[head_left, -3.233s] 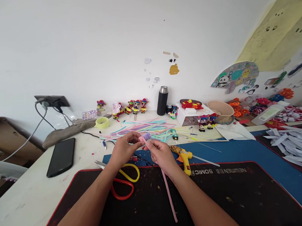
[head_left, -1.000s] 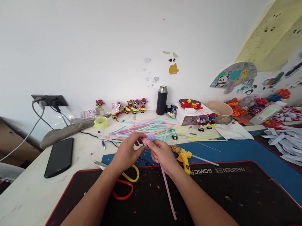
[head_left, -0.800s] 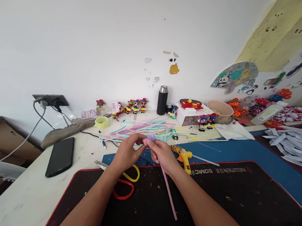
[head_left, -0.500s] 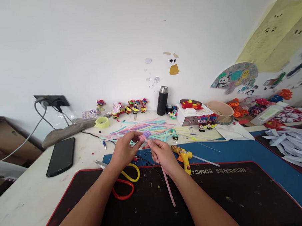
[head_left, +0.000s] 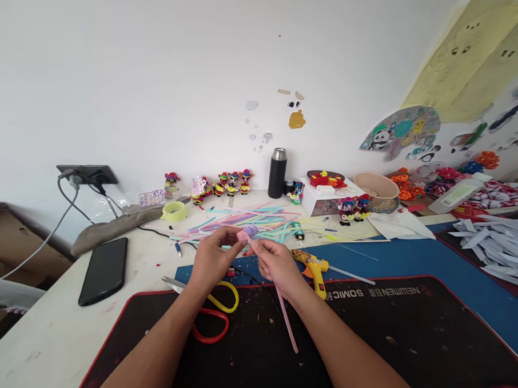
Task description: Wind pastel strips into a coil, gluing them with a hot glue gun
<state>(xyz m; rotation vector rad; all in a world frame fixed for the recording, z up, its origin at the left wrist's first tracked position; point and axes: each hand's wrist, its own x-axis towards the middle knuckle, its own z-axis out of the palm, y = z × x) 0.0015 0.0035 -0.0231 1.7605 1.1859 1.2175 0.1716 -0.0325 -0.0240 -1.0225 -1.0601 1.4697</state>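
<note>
Between thumb and fingers, my left hand (head_left: 216,257) pinches a small coil of pink and purple pipe cleaner (head_left: 249,231). My right hand (head_left: 276,265) grips a pink pipe cleaner (head_left: 287,321) close to the coil, and its long free end hangs down over the black mat. Scissors (head_left: 213,324) with one red and one yellow handle lie under my left forearm, blades partly showing. Just right of my right hand rests a yellow glue gun (head_left: 317,271) with a clear glue stick out of its back. Behind both hands spreads a pile of pastel pipe cleaners (head_left: 243,217).
A black mat (head_left: 360,344) covers the table front. A phone (head_left: 103,271) and a yellow tape roll (head_left: 174,211) lie left. At the back stand a black flask (head_left: 277,173), small figurines (head_left: 231,184) and a white box (head_left: 323,198). White paper strips (head_left: 497,246) heap at right.
The view has shifted very slightly. Both hands keep their hold, and the coil has turned a little so more of its pink part shows.
</note>
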